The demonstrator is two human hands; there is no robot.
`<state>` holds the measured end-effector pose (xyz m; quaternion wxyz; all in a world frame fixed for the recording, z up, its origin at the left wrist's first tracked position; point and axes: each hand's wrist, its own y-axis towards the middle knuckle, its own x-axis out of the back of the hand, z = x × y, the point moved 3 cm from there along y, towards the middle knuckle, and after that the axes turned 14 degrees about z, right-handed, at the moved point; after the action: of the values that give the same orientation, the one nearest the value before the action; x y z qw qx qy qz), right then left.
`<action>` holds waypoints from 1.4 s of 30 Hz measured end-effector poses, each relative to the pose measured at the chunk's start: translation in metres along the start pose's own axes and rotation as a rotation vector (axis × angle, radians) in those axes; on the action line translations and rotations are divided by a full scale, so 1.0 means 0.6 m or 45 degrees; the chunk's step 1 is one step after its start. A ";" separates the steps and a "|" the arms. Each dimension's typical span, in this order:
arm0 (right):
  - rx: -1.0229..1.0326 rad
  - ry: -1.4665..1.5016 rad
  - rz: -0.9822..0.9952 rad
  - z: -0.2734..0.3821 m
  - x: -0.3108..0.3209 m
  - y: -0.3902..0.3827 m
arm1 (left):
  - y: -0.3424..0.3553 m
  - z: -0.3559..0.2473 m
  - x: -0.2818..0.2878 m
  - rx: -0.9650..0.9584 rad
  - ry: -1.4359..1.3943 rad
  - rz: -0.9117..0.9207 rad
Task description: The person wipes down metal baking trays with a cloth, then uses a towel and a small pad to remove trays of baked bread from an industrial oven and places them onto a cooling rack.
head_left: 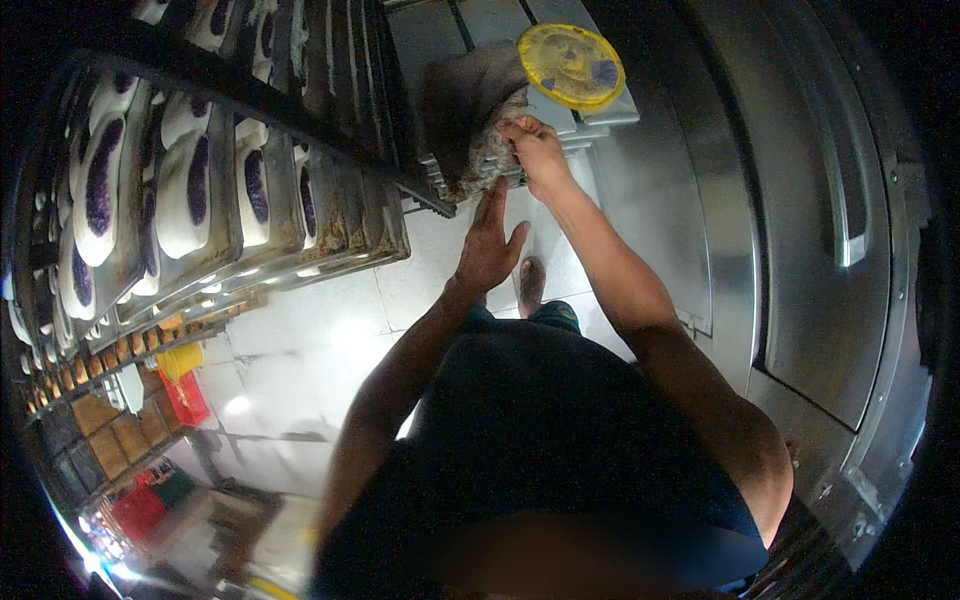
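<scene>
A dark grey-brown cloth (462, 98) with a paler, frayed-looking edge hangs over the front of a metal surface (425, 28) ahead of me. My right hand (540, 158) is closed, its fingers pinching that edge. Lower and to the left, my left hand (488, 250) has its fingers stretched out and the thumb apart. Its fingertips reach the cloth's lower edge; whether they touch it I cannot tell. Just beyond my right hand, a round yellow-rimmed tub or lid (571, 68) with a purple patch sits on the metal surface.
To the left stands a dark rack (260, 100) of trays holding white dough pieces with purple filling (103, 190). Stainless steel doors (830, 300) with a handle line the right side. Pale floor tiles (350, 340) lie below. A red crate (183, 398) and yellow item (180, 361) are farther left.
</scene>
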<state>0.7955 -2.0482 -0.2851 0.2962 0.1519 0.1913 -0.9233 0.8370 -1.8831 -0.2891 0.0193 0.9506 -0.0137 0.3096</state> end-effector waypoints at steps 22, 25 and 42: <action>0.580 -1.040 0.321 0.131 0.050 0.020 | 0.210 -0.131 0.224 -0.477 0.577 -0.739; 0.608 -1.020 0.242 0.157 0.006 -0.025 | 0.217 -0.096 0.289 -0.362 0.517 -0.989; 0.270 -2.174 -0.241 0.146 0.199 0.190 | -0.098 0.122 -0.127 -0.228 -2.367 0.204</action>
<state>0.7568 -2.2311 -0.2848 0.2446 -0.5832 -0.1718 -0.7553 0.8205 -1.8264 -0.3949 0.0525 0.8078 -0.1128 -0.5762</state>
